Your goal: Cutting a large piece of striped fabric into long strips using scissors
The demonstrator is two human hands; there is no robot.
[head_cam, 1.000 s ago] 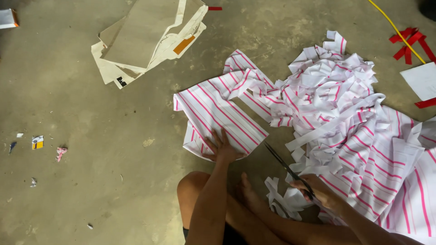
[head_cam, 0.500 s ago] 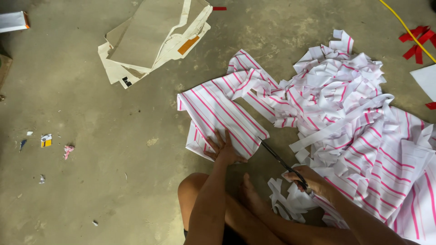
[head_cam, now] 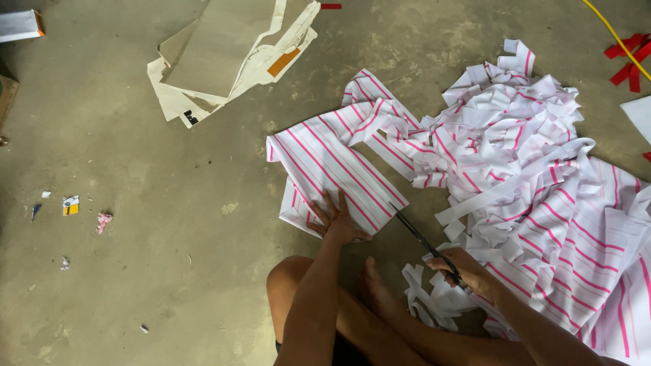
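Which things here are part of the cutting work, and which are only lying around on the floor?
In the work:
- white paper sheet with pink stripes, pressed flat by the left hand
- black scissors in the right hand
- heap of cut pink-striped paper strips

Lying about:
- beige flattened cardboard pieces
- yellow cable
- red tape scraps
- small litter bits

Floor [head_cam: 135,285]: we log bare concrete, matt, rough, mottled grey and stained. Striped sheet [head_cam: 339,166]: we take it for thin paper or light cloth, white with pink lines, matt and creased; we cannot tell which. Pile of cut strips [head_cam: 515,142]: same material, curled and limp. Scissors [head_cam: 424,240]: dark blades, we read them as metal, dull. Flattened cardboard [head_cam: 224,51]: beige, matt, with a white paper backing.
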